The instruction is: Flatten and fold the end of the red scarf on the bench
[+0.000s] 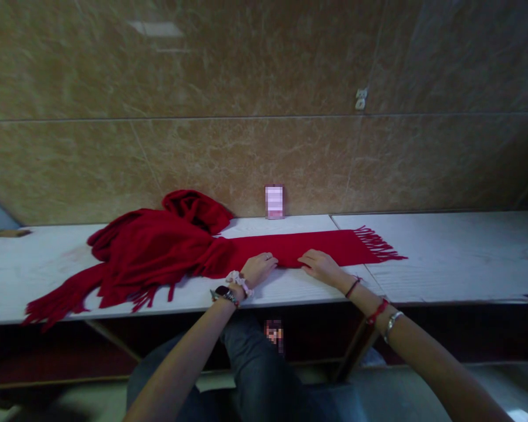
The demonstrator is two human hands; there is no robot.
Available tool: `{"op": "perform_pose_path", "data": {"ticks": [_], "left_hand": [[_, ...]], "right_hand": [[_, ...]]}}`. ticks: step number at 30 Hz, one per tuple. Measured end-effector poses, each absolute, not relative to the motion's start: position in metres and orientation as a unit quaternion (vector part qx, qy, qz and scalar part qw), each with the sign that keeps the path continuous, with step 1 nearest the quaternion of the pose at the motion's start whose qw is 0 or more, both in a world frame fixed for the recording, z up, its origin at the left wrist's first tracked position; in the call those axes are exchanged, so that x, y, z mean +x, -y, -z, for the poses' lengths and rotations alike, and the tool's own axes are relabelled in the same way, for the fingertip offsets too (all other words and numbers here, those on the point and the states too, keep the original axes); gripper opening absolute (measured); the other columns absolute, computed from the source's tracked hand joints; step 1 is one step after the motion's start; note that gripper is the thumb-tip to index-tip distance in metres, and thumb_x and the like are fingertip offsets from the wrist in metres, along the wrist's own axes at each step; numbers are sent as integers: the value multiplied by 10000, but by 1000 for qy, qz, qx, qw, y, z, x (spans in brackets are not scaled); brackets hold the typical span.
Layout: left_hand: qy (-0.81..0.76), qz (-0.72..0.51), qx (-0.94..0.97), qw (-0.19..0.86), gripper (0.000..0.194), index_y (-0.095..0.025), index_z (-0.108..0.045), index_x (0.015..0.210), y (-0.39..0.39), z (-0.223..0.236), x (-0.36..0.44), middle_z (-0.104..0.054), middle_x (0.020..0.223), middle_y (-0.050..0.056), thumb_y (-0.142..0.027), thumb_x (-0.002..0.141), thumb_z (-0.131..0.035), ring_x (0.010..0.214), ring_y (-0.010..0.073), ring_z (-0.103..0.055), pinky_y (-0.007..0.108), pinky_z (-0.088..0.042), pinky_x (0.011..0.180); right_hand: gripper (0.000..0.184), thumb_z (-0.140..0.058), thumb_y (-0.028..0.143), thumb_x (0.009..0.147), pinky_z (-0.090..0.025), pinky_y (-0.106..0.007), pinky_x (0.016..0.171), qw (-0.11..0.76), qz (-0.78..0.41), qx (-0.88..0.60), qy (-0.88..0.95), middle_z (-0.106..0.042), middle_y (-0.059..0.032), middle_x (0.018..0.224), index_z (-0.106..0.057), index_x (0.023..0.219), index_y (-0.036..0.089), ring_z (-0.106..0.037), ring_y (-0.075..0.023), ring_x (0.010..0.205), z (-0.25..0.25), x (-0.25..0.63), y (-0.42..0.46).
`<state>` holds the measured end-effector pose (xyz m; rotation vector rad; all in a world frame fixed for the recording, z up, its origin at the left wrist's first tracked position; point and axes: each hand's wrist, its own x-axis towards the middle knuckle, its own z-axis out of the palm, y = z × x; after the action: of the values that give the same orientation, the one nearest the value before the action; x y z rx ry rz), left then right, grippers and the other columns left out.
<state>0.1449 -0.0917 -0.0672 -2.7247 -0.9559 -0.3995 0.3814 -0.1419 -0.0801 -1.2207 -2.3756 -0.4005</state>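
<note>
A red scarf [299, 246] lies along the white bench top, its right part flat as a long folded strip ending in fringe. The left part is a loose, rumpled heap [158, 252], with more fringe hanging toward the front edge. My left hand [259, 268] has its fingers closed at the strip's near edge, left of its middle. A short way to the right, my right hand [320, 266] grips the same edge with bent fingers. Thin folds between the fingertips are too small to make out.
The white bench top [457, 258] runs along a tan marble-look wall [255, 158]. Against the wall leans a phone-like object [274, 202] with a blurred screen. Dark open shelves [422, 334] lie below the bench, and my legs [264, 369] are close to it.
</note>
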Motion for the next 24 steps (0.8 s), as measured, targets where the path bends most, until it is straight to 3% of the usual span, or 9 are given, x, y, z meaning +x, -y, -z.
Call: {"op": "perform_pose_path", "data": {"ticks": [3, 12, 24], "left_hand": [[329, 144, -926, 114, 196, -166, -631, 973, 91, 68, 144, -630, 935, 50, -204, 899, -453, 851, 145, -590, 238, -483, 689], [302, 144, -933, 134, 186, -178, -627, 979, 87, 72, 140, -622, 940, 43, -137, 865, -486, 872, 145, -581, 247, -485, 730], [299, 93, -937, 153, 224, -164, -630, 984, 95, 64, 143, -593, 906, 58, -111, 869, -445, 897, 168, -539, 273, -479, 768]], "right_hand": [[245, -531, 92, 811, -486, -310, 789, 197, 151, -459, 853, -675, -90, 953, -659, 1016, 135, -592, -187, 890, 80, 379, 141], [150, -532, 139, 842, -432, -266, 721, 136, 187, -504, 833, -658, -81, 855, -678, 875, 151, -576, -168, 818, 77, 380, 143], [176, -488, 145, 869, -395, -264, 691, 142, 199, -480, 842, -621, -73, 803, -645, 790, 137, -535, -158, 777, 78, 380, 143]]}}
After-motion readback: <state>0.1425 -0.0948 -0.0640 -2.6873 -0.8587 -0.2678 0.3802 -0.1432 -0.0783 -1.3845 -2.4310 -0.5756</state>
